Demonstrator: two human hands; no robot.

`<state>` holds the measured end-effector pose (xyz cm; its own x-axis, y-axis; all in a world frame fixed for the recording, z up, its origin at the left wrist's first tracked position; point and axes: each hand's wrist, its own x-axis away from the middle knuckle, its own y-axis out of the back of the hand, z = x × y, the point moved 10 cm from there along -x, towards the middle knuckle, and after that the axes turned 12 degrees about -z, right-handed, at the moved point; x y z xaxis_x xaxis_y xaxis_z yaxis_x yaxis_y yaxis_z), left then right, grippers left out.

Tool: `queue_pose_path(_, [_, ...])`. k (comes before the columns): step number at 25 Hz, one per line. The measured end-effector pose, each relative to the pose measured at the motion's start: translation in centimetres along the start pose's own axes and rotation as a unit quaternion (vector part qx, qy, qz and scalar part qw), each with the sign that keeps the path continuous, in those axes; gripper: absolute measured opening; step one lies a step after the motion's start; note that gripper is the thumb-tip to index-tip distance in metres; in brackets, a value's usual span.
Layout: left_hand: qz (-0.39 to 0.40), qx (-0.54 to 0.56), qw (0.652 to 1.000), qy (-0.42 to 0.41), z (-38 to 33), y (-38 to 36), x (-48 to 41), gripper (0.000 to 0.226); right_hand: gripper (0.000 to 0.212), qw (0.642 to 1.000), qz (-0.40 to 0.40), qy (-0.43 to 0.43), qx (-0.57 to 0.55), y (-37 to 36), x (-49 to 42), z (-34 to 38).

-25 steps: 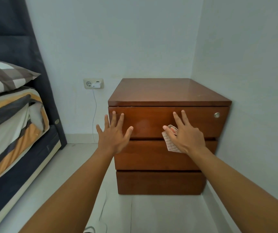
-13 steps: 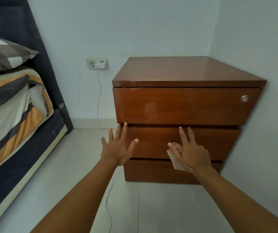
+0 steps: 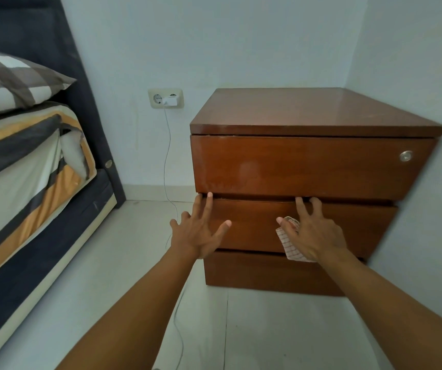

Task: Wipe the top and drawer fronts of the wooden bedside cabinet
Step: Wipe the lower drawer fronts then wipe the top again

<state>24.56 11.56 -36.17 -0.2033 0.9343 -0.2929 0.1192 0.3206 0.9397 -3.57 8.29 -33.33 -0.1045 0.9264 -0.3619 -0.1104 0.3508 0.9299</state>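
Note:
The wooden bedside cabinet (image 3: 316, 166) stands in the room corner, with a bare top and three stacked drawer fronts. My left hand (image 3: 199, 231) rests flat with spread fingers on the left end of the middle drawer front (image 3: 254, 225), its fingertips at the gap under the top drawer. My right hand (image 3: 312, 231) presses a white cloth with a red grid (image 3: 289, 245) against the same middle drawer front; two of its fingers reach the drawer's upper edge. Most of the cloth is hidden under my palm.
A bed (image 3: 27, 188) with striped bedding and a checked pillow (image 3: 8, 78) fills the left side. A wall socket (image 3: 165, 98) holds a white charger whose thin cable (image 3: 167, 161) hangs to the tiled floor (image 3: 123, 263). A round silver lock (image 3: 405, 156) sits on the top drawer.
Both hands have moved down from the top drawer front to the middle one and now reach its upper edge. The view has come closer to the cabinet.

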Motion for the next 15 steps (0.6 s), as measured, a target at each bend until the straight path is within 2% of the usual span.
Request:
queue_pose_path(8, [0.048, -0.006, 0.999, 0.019, 0.40, 0.33, 0.04, 0.097, 0.088, 1.000, 0.025, 0.005, 0.002, 0.66, -0.32, -0.24])
queue_pose_path(15, [0.054, -0.035, 0.998, 0.019, 0.45, 0.83, -0.50, 0.098, 0.089, 0.999, 0.031, 0.012, 0.008, 0.98, -0.54, -0.26])
